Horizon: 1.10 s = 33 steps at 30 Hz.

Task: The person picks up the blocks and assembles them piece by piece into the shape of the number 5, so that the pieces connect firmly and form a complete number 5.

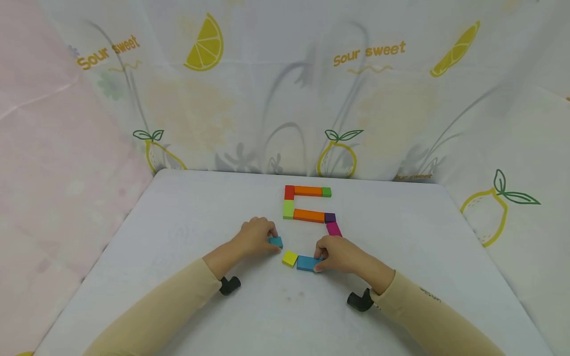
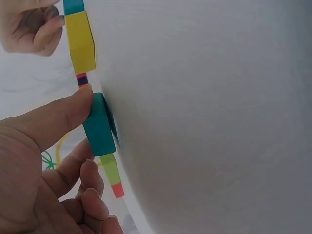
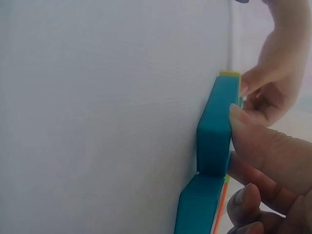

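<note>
My left hand (image 1: 256,237) pinches a small blue block (image 1: 276,242) between thumb and fingers, and the left wrist view shows this block (image 2: 99,126) close over the white surface. On the table, my right hand (image 1: 342,254) grips a longer blue block (image 1: 307,263) near its right end. A yellow block (image 1: 290,258) lies turned at an angle, its corner at that block's left end. In the right wrist view, another blue block (image 3: 197,204) meets the near end of the gripped one (image 3: 214,126); the right hand hides it in the head view.
Farther back, a red block (image 1: 289,192), a lime block (image 1: 288,209), two orange blocks (image 1: 308,191), a green block (image 1: 326,192) and a purple block (image 1: 330,217) form joined lines on the white table (image 1: 200,207). A magenta block (image 1: 333,229) sits partly behind my right hand.
</note>
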Each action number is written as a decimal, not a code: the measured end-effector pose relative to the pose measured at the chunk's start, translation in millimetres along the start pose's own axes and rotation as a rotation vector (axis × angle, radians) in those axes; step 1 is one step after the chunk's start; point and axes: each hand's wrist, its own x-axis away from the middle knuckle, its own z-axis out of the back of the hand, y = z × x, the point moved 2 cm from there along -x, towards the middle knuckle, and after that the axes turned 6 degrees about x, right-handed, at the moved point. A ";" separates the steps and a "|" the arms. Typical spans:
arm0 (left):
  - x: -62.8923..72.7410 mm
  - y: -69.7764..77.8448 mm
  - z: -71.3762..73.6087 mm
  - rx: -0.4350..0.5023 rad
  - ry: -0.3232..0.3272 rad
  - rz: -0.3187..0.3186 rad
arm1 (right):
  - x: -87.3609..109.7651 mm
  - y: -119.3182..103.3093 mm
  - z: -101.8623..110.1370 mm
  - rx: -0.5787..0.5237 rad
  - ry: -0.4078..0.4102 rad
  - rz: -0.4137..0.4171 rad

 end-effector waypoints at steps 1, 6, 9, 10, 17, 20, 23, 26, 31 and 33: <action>0.1 0.5 -0.3 0.002 -0.003 0.002 | 0.2 -0.2 0.2 -0.001 -0.001 0.000; 1.5 0.3 -0.6 0.001 -0.009 0.011 | -0.3 -0.3 -0.6 -0.004 -0.004 0.001; 1.6 -2.1 1.1 -0.008 -0.011 0.011 | -0.7 -0.3 -0.9 -0.002 -0.007 -0.006; 1.7 -3.0 2.5 -0.011 -0.010 0.008 | -0.6 -0.4 -0.7 -0.001 -0.007 -0.008; 3.8 -4.7 11.2 0.015 -0.026 0.006 | -1.3 -0.7 0.5 0.004 -0.010 -0.024; 4.7 -3.0 10.3 0.024 -0.044 -0.003 | -1.6 -0.4 0.2 0.003 -0.012 -0.023; 5.8 -1.2 9.0 0.034 -0.050 -0.002 | -1.8 -0.1 -0.3 -0.003 -0.012 -0.022; 6.9 1.1 8.3 0.042 -0.047 0.003 | -1.7 0.1 -0.9 -0.005 -0.012 -0.024; 8.4 3.9 7.0 0.044 -0.046 0.004 | -1.2 -0.5 -0.1 -0.009 -0.014 -0.028; 8.7 4.8 6.4 0.043 -0.045 0.001 | -1.1 -0.6 0.3 -0.011 -0.015 -0.029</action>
